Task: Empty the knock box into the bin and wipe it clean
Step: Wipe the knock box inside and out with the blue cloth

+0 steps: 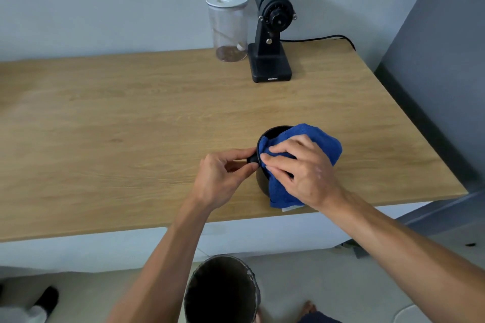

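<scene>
Atop the knock box [273, 136], my right hand [301, 170] presses the blue cloth [315, 139]; left hand [223, 178] pinches its knob. Emptying judged done, wiping ongoing.

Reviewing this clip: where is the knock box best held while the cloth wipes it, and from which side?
By the short stub on its left side, approached from the left, as the left hand does. The stub juts sideways off the knock box, clear of the blue cloth that the right hand presses over the rim.
</scene>
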